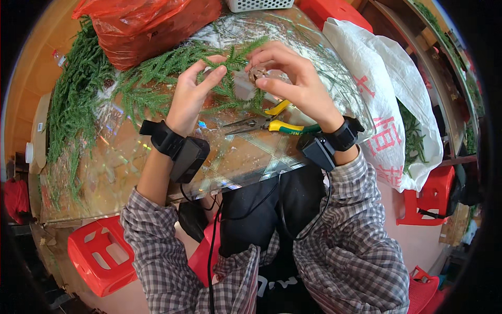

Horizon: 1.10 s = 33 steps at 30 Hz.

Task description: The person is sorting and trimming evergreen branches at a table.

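My left hand point(196, 89) pinches a green artificial evergreen sprig point(228, 83) between thumb and fingers above the table. My right hand point(290, 73), at the sprig's right side, curls its thumb and fingers around a small round brownish thing point(257, 74); whether it is a bell or a cone I cannot make out. Part of the sprig hangs below both hands. Just under it, pliers point(286, 127) with yellow and green handles lie on the table, jaws pointing left. Each of my wrists wears a black strap with a dark box.
A glossy table point(157, 180) bears white powder and scraps. Evergreen branches point(73, 99) pile up at the left, beside a red plastic bag point(146, 34). A white basket point(260, 5) stands at the far edge. On the right are a white woven sack point(381, 104) and a red stool point(426, 196); another red stool point(102, 256) stands lower left.
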Available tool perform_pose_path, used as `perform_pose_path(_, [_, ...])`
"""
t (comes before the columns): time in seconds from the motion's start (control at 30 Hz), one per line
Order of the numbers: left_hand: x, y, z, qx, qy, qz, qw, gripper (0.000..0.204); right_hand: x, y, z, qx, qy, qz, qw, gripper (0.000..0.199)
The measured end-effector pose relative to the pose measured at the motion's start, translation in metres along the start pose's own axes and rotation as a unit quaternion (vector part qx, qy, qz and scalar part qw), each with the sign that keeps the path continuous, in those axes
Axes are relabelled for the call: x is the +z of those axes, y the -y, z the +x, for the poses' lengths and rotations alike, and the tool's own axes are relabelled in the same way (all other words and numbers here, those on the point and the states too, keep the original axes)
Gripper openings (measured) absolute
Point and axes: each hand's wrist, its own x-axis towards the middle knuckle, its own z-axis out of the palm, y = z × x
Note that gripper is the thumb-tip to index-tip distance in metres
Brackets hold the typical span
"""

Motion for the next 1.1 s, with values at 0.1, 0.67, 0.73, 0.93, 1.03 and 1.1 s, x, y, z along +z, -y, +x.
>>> perform_pose_path(0.1, [0.000,-0.001,-0.002,0.004,-0.004,0.004,1.000,0.022,0.003,0.003,-0.002,0.082,0.021,0.054,0.995,0.021])
perform_pose_path(0.67, [-0.006,0.001,-0.004,-0.052,0.101,-0.240,0.964,0.044,0.010,0.008,-0.004,0.165,0.006,0.217,0.962,0.024])
perform_pose_path(0.73, [-0.009,0.001,-0.005,-0.064,0.119,-0.275,0.952,0.047,0.012,0.009,-0.004,0.158,0.010,0.199,0.967,0.024])
perform_pose_path(0.93, [-0.007,-0.007,-0.006,-0.081,0.158,-0.374,0.910,0.054,0.011,0.014,-0.002,0.150,0.034,0.197,0.968,0.026])
perform_pose_path(1.03, [-0.005,-0.011,-0.008,-0.078,0.180,-0.394,0.898,0.057,0.012,0.015,-0.002,0.139,0.040,0.209,0.967,0.027])
perform_pose_path(1.1, [0.001,-0.013,-0.013,-0.028,0.148,-0.312,0.938,0.054,0.012,0.010,-0.002,0.133,0.031,0.198,0.971,0.027])
